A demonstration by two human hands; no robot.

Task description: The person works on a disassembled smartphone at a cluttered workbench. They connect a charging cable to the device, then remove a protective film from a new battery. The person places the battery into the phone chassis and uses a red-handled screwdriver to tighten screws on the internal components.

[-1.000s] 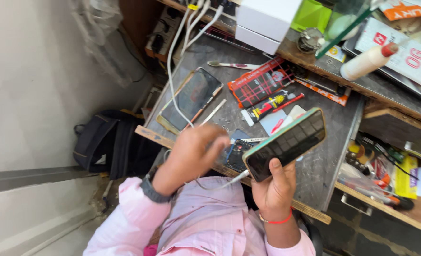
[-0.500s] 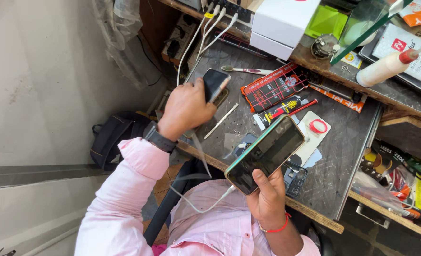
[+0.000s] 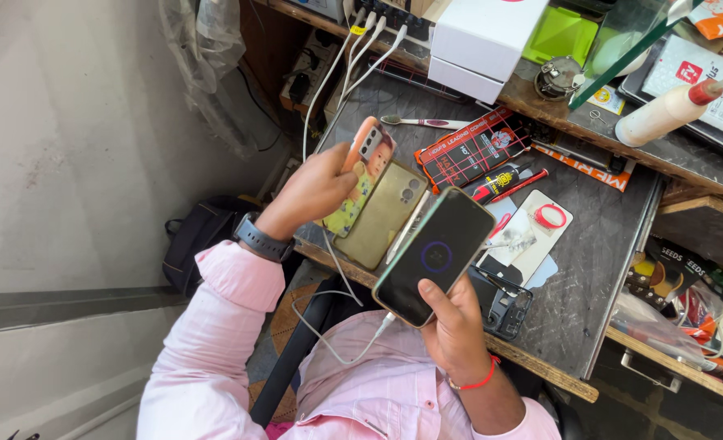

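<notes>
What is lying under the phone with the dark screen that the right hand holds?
Under the dark-screen phone in the right hand, a gold phone lies on the table, with a white card and a black frame. The rest is covered.

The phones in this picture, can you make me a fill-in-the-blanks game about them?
1. The right hand holds a black phone with a white ____ plugged into its bottom end.
2. The left hand holds a phone in an orange picture case; that arm's wrist wears a dark ____.
3. The person's shirt is ____.

Missing words: cable; watch; pink
</notes>
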